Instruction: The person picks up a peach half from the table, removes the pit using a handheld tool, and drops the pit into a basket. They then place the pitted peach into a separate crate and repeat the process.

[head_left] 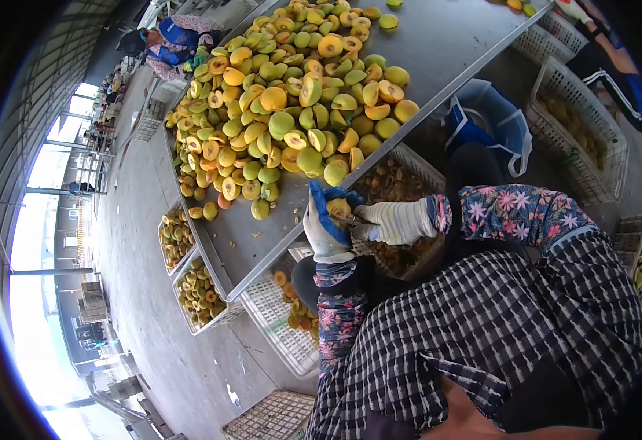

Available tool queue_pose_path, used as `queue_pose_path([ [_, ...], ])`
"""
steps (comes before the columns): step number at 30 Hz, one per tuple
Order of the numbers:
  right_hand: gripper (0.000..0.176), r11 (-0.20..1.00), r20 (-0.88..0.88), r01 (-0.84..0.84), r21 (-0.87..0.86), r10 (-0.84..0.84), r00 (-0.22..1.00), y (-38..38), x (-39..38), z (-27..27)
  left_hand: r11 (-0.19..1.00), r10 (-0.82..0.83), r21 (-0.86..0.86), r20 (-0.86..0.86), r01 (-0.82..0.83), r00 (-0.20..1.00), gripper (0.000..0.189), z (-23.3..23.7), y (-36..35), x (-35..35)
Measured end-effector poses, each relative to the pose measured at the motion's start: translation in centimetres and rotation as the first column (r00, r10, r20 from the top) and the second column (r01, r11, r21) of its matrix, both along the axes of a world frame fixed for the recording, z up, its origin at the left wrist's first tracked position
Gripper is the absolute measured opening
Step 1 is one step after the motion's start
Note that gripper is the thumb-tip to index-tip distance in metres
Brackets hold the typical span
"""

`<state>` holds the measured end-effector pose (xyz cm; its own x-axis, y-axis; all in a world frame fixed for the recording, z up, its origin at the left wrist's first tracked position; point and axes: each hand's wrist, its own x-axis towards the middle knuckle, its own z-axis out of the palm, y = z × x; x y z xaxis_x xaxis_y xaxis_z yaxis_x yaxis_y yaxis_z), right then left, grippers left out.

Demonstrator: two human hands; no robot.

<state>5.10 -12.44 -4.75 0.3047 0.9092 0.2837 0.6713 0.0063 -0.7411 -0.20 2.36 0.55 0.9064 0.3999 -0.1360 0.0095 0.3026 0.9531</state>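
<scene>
My left hand, in a white glove with blue fingers, is closed around a yellow peach half at the near edge of the metal table. My right hand, in a striped knit glove, is closed and meets the fruit from the right. A small, thin tool seems to stick out of its fingers against the fruit; its kind is hard to make out. Just beyond my hands lies a large pile of green and yellow peaches, many cut in halves. Under my hands stands a crate holding fruit pieces.
The metal table has a raised rim. A white crate and smaller fruit crates stand along its left side. A blue bucket and another crate are at right. A co-worker stands across the table.
</scene>
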Motion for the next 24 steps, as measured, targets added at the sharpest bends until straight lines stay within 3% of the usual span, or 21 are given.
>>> queue_pose_path([
  [1,0.039,0.963,-0.385,-0.059,-0.263,-0.048,0.922,-1.4,0.4,5.5,0.998,-0.023,0.058,0.007,0.023,1.0,0.041,-0.2,-0.1,0.0],
  [2,0.041,0.861,-0.684,-0.215,-0.462,-0.191,0.704,-2.2,0.5,8.4,0.992,-0.045,0.116,0.013,0.043,0.999,0.042,-0.3,-0.2,-0.1],
  [3,0.043,0.905,-0.769,-0.196,-0.377,-0.188,0.611,-2.1,0.3,8.0,0.992,-0.082,0.094,-0.01,0.082,0.997,0.043,-0.5,0.1,0.2],
  [4,0.043,0.919,-0.818,-0.204,-0.338,-0.18,0.546,-2.2,0.2,7.9,0.99,-0.118,0.07,-0.031,0.12,0.993,0.044,-0.5,0.3,0.3],
  [7,0.045,0.948,-0.93,-0.221,-0.228,-0.146,0.337,-2.5,-0.3,8.1,0.852,-0.126,0.522,0.116,0.047,0.985,0.046,-0.5,-0.1,0.1],
  [9,0.043,0.961,-0.975,-0.228,-0.159,-0.117,0.188,-2.6,-0.3,7.6,0.901,-0.114,0.431,0.102,0.06,0.988,0.046,0.1,-0.5,0.2],
  [12,0.042,0.941,-0.968,-0.332,0.058,-0.028,-0.249,-2.5,-0.1,6.4,0.931,-0.099,0.365,0.187,0.025,0.977,0.046,-0.8,-0.9,0.4],
  [15,0.038,0.963,-0.955,-0.258,0.077,-0.003,-0.295,-2.7,-0.6,6.6,0.927,-0.086,0.375,0.226,-0.005,0.97,0.045,-1.1,-1.0,0.5],
  [17,0.036,0.965,-0.944,-0.242,0.097,0.012,-0.331,-2.7,-0.7,6.4,0.995,-0.059,0.093,0.229,0.038,0.972,0.043,-1.0,-1.2,0.6],
  [18,0.035,0.966,-0.936,-0.233,0.109,0.021,-0.351,-2.8,-0.7,6.3,0.976,-0.039,-0.202,0.223,0.085,0.974,0.042,-1.0,-1.2,0.5],
  [19,0.035,0.968,-0.939,-0.226,0.105,0.021,-0.344,-2.9,-0.7,6.4,0.869,-0.021,-0.48,0.211,0.122,0.977,0.041,-1.1,-1.3,0.5],
  [22,0.034,0.971,-0.943,-0.216,0.104,0.027,-0.333,-3.2,-0.7,6.5,0.868,-0.033,-0.474,0.244,0.149,0.969,0.039,-1.3,-1.2,0.7],
  [24,0.034,0.969,-0.941,-0.22,0.116,0.036,-0.337,-3.4,-0.7,6.4,0.939,-0.064,-0.316,0.223,0.134,0.973,0.042,-0.4,-1.6,0.4],
])
